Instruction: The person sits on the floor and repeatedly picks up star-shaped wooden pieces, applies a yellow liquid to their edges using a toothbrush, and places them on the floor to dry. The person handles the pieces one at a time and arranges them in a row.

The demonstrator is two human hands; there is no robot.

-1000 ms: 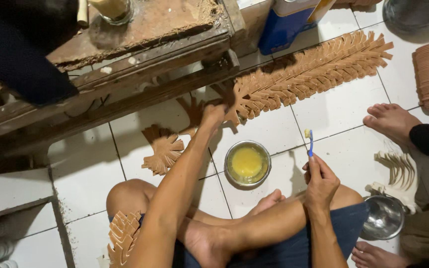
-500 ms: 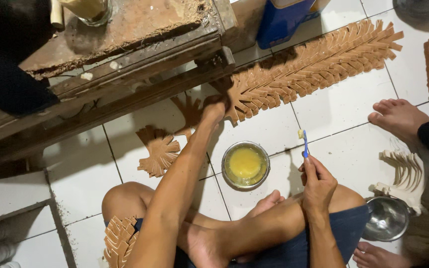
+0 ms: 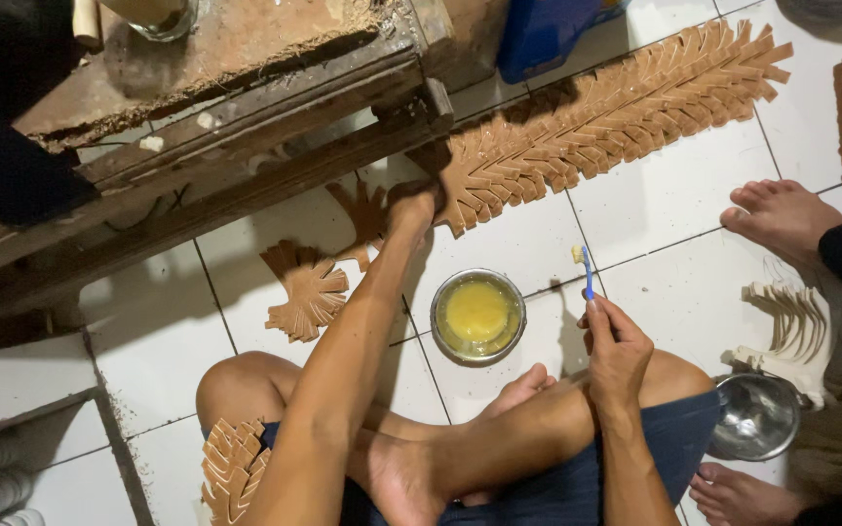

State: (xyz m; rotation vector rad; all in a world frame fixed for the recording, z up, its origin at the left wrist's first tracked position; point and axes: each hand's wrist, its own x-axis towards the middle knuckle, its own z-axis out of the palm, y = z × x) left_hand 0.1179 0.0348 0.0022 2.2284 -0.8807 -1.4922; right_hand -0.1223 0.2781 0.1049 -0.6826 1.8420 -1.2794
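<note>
Toothbrush (image 3: 587, 276), blue-handled with pale bristles tipped in yellow, stands upright in your right hand (image 3: 618, 353), whose fingers are curled shut around the lower handle while the wrist rests on your crossed leg. Your left hand (image 3: 413, 206) stretches out toward 12 o'clock and presses on the near end of the long feather-shaped wooden carving (image 3: 608, 117), fingers folded over its edge; whether they truly clamp it you cannot tell. That carving lies flat on the white tiled floor (image 3: 679, 195), running from your left hand up toward 2 o'clock. Just at 9 o'clock of the brush sits a small round metal bowl (image 3: 478, 317) of yellow glue-like liquid. At 9 o'clock of the bowl lies a small fan-shaped carved piece (image 3: 306, 289). A rough wooden desk (image 3: 226, 88) fills the 11 o'clock area. At 3 o'clock, another person's bare foot (image 3: 782, 219) rests on the tiles, with an empty steel bowl (image 3: 757, 417) at 4 o'clock.
</note>
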